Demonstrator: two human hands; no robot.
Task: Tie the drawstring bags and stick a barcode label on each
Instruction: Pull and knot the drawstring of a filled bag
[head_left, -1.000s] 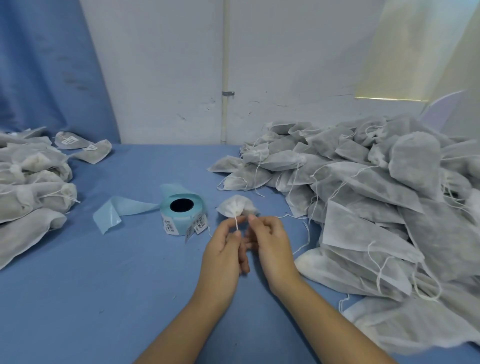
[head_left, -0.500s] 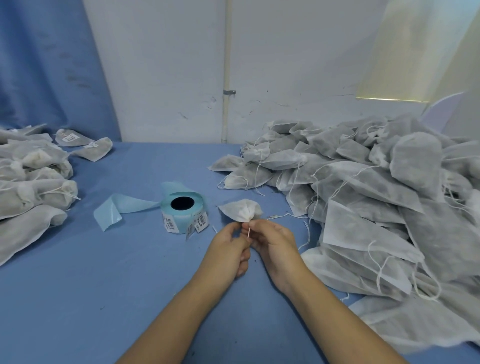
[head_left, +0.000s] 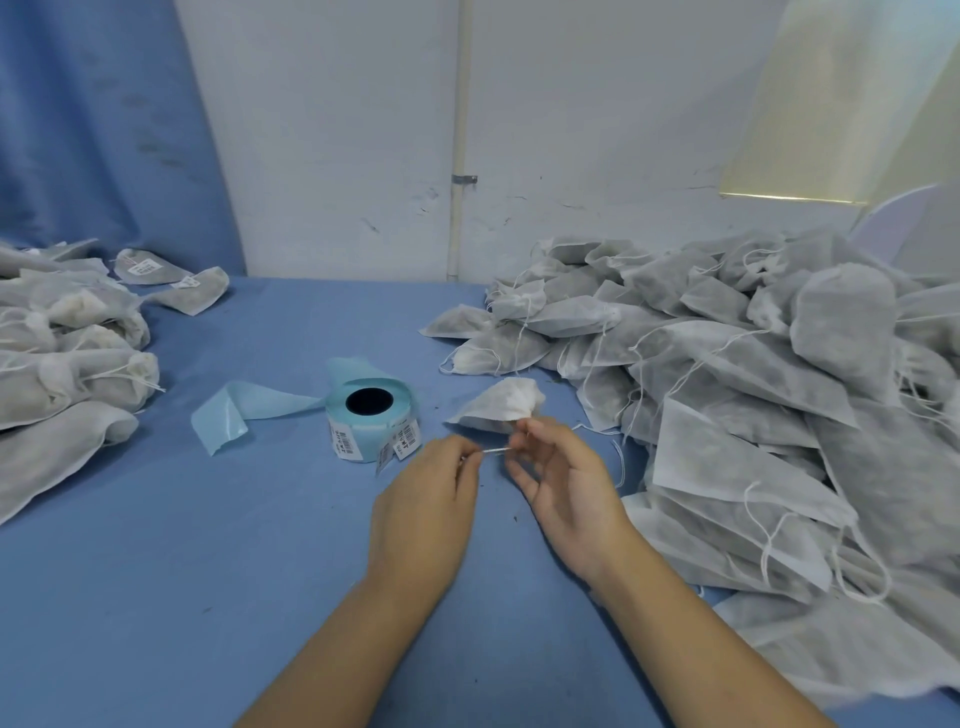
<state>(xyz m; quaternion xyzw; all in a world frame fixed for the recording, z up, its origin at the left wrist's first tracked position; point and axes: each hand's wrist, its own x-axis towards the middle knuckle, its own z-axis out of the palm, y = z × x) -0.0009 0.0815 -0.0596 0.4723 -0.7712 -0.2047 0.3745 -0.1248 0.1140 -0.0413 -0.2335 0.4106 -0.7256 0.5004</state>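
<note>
Head view. Both forearms reach in from the near edge over the blue table (head_left: 156, 545). The left hand (head_left: 423, 512), back upward and fingers curled, pinches one end of the drawstring (head_left: 488, 452). The right hand (head_left: 566, 483), palm turned leftward, pinches the string between thumb and forefinger at the bag's neck (remaining fingers loosely spread). The string runs taut between the hands. The drawstring bag (head_left: 498, 408) sits just beyond the right fingertips, to the right of the label roll (head_left: 369, 410). A heap of untied bags (head_left: 753, 389) lies at right and labelled bags (head_left: 62, 353) at left.
</note>
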